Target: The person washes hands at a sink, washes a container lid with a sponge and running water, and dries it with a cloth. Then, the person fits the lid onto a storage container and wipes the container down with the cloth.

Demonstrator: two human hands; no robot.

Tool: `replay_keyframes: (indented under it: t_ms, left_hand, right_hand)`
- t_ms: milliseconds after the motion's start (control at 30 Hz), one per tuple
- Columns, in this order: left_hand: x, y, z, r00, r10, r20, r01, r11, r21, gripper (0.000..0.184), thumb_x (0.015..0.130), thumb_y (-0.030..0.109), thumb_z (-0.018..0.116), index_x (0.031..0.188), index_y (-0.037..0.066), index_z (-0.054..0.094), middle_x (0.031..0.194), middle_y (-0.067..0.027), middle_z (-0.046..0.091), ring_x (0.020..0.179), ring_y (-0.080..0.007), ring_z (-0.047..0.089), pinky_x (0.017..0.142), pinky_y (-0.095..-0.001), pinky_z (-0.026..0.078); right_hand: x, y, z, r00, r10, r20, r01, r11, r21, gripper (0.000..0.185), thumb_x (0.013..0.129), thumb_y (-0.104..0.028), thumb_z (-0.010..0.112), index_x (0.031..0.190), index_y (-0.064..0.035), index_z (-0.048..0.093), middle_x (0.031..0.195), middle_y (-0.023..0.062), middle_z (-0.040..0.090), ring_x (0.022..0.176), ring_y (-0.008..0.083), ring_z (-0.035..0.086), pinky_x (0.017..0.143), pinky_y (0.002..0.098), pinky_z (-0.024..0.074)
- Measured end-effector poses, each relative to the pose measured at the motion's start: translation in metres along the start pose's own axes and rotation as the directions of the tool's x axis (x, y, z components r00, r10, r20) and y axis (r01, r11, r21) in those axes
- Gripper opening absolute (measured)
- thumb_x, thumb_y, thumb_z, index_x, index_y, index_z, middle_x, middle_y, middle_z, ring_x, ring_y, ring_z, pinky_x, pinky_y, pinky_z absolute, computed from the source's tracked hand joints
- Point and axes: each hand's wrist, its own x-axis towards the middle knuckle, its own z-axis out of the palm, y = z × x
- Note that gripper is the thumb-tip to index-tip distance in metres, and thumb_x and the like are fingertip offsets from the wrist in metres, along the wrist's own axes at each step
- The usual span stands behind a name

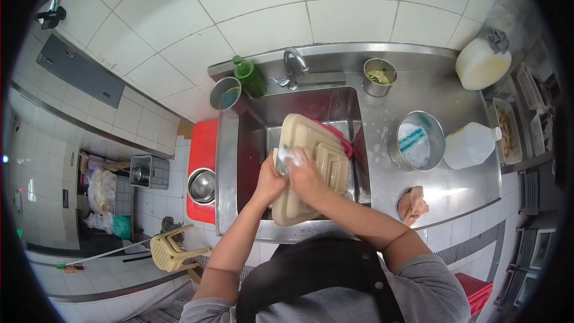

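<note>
Both the left hand and the right hand are bent inward over a rectangular stainless-steel sink, close together. The left one is closed around a small pale piece with a thin edge, mostly covered by fingers; the right one has curled, foam-smeared fingers against that piece, and whether it grips anything cannot be told. Directly below them, tilted within the sink, is a broad beige plastic lid, smooth and rectangular with rounded corners. Smaller stepped beige rectangles show at its right side, moulded in or separate, one cannot tell. Behind it is a pinkish-red, curved-edged object. On the glossy, water-spotted steel counter stands a round metal pot with white suds and a teal, pale-striped block, just beside a translucent white plastic jug; nearer lies a crumpled brownish sheet, soft and creased.
</note>
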Motion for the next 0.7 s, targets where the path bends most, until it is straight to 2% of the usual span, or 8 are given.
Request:
replay_keyframes:
  t_ms: [167,233,367,500,600,633,667,700]
  left_hand:
    - [0.001,0.009,0.003,0.998,0.022,0.060,-0.026,0.997,0.077,0.041,0.076,-0.006,0.066,0.115,0.000,0.056,0.106,-0.0067,0.064,0.100,-0.0140,0.059,0.090,-0.0302,0.047]
    - [0.003,-0.003,0.002,1.000,-0.002,0.016,0.002,1.000,-0.019,0.045,0.072,-0.003,0.069,0.115,-0.001,0.057,0.105,-0.0103,0.066,0.099,-0.0182,0.061,0.089,-0.0331,0.047]
    - [-0.017,0.003,0.004,0.994,-0.108,-0.031,0.101,0.980,-0.173,0.045,0.072,-0.005,0.072,0.115,0.000,0.057,0.104,-0.0075,0.066,0.097,-0.0167,0.062,0.088,-0.0325,0.049]
    - [-0.052,0.028,-0.008,0.979,-0.204,0.003,0.198,0.943,-0.268,0.043,0.076,0.001,0.078,0.114,-0.001,0.058,0.105,-0.0076,0.066,0.095,-0.0141,0.062,0.086,-0.0303,0.051]
    - [-0.080,0.044,-0.030,0.994,-0.111,-0.019,0.107,0.982,-0.156,0.041,0.073,0.001,0.079,0.110,-0.001,0.060,0.099,-0.0080,0.068,0.091,-0.0157,0.065,0.083,-0.0326,0.053]
    - [-0.085,0.046,-0.035,0.997,-0.083,-0.010,0.079,0.977,-0.196,0.039,0.074,0.002,0.079,0.109,-0.001,0.060,0.098,-0.0076,0.068,0.091,-0.0149,0.064,0.083,-0.0311,0.053]
    - [-0.088,0.046,-0.037,0.998,-0.055,-0.006,0.052,0.971,-0.235,0.038,0.075,0.003,0.079,0.108,-0.001,0.061,0.098,-0.0073,0.068,0.090,-0.0140,0.064,0.082,-0.0297,0.052]
    - [-0.088,0.040,-0.038,0.999,-0.052,-0.005,0.050,0.971,-0.235,0.038,0.075,0.003,0.079,0.108,-0.001,0.061,0.098,-0.0073,0.068,0.090,-0.0140,0.064,0.082,-0.0297,0.052]
  right_hand:
    - [0.037,0.011,-0.014,0.993,0.007,0.121,0.003,0.997,-0.077,0.032,0.079,-0.004,0.051,0.108,0.0047,0.061,0.114,0.0218,0.051,0.109,0.0374,0.047,0.094,0.0440,0.0437]
    - [0.009,0.010,0.007,0.998,0.026,-0.061,-0.031,0.996,-0.080,0.035,0.082,-0.004,0.052,0.116,0.0013,0.061,0.110,0.0213,0.054,0.107,0.0369,0.049,0.094,0.0459,0.0430]
    - [-0.007,0.009,0.007,0.999,-0.036,0.024,0.038,0.997,-0.067,0.040,0.083,-0.008,0.056,0.123,-0.0036,0.059,0.112,0.0201,0.054,0.110,0.0359,0.049,0.095,0.0476,0.0408]
    - [0.051,0.048,-0.025,0.899,0.422,-0.114,-0.432,0.898,-0.082,0.042,0.083,-0.013,0.059,0.124,-0.0122,0.061,0.113,0.0195,0.054,0.109,0.0343,0.049,0.089,0.0445,0.0419]
    - [0.024,0.192,0.012,0.981,0.183,-0.071,-0.196,0.913,-0.357,0.039,0.086,-0.024,0.062,0.121,-0.0092,0.062,0.117,0.0190,0.057,0.103,0.0330,0.054,0.085,0.0441,0.0438]
    - [0.022,0.202,0.003,0.894,0.423,-0.151,-0.414,0.906,0.086,0.033,0.087,-0.029,0.061,0.111,-0.0063,0.065,0.109,0.0195,0.061,0.095,0.0335,0.058,0.080,0.0440,0.0455]
    - [0.022,0.210,-0.002,0.756,0.645,-0.110,-0.510,0.687,0.518,0.034,0.089,-0.034,0.060,0.101,-0.0033,0.068,0.102,0.0199,0.065,0.087,0.0340,0.061,0.076,0.0440,0.0473]
    - [0.031,0.202,-0.013,0.757,0.644,-0.113,-0.509,0.688,0.517,0.034,0.089,-0.034,0.060,0.101,-0.0033,0.068,0.102,0.0199,0.065,0.087,0.0340,0.061,0.076,0.0440,0.0473]
